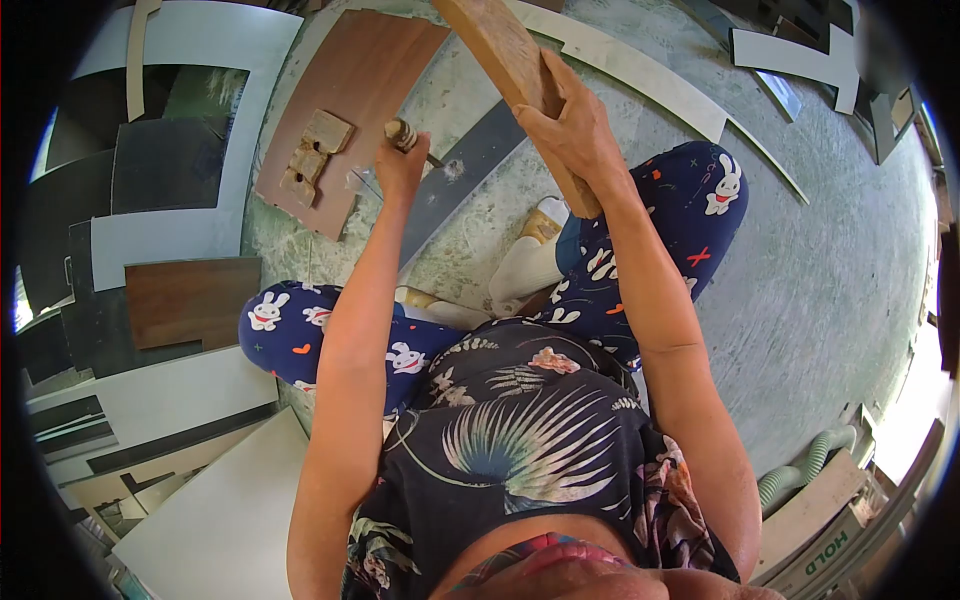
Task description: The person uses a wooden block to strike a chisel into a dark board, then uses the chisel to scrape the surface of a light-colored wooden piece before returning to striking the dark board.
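My left hand (pixel 402 168) is closed around a tool with a rounded wooden handle (pixel 400 134). A thin dark part of it shows to the right of my fingers; its far end is hard to make out. In my right hand (pixel 578 125) is a long wooden piece (pixel 505 50), gripped near its middle and slanting from the top edge down to my raised knee. Below the left hand's tool, a narrow dark grey board (pixel 465 175) lies on the floor. Left of that hand, a notched rough wood block (pixel 316 158) rests on a brown board (pixel 365 65).
Dark and white panels (pixel 165 165) lie at the left, with a white board (pixel 215 510) below. A long pale strip (pixel 650 75) crosses the floor at the top. Board scraps (pixel 795 55) lie upper right. A green hose (pixel 815 465) is lower right. My legs are folded in front.
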Motion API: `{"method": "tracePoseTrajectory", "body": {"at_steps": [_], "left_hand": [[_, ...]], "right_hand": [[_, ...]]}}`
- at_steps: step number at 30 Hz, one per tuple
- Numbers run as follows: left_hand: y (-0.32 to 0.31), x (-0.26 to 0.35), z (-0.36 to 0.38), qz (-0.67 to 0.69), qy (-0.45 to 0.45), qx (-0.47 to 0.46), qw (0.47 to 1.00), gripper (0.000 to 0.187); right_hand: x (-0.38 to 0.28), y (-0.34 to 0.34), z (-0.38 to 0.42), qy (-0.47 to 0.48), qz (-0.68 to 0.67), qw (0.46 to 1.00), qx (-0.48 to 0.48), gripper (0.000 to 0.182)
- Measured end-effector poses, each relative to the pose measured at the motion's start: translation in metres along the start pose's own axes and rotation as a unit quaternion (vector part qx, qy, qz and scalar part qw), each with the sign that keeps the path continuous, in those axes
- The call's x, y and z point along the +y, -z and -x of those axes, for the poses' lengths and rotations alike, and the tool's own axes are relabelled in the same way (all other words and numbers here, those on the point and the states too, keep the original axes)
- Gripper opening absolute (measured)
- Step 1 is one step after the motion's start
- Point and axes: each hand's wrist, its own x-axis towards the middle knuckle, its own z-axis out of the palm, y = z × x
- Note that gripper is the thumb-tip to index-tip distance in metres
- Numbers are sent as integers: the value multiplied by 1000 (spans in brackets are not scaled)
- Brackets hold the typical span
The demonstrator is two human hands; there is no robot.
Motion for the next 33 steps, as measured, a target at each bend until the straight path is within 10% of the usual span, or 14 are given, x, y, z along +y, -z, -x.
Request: {"method": "tracePoseTrajectory", "body": {"at_steps": [10, 33], "left_hand": [[4, 14, 27, 126, 123, -44, 983, 17], [-32, -18, 36, 87, 73, -3, 994, 24]], "right_hand": [[6, -15, -5, 13, 16, 1000, -21, 76], [5, -34, -9, 97, 21, 988, -116, 77]]}}
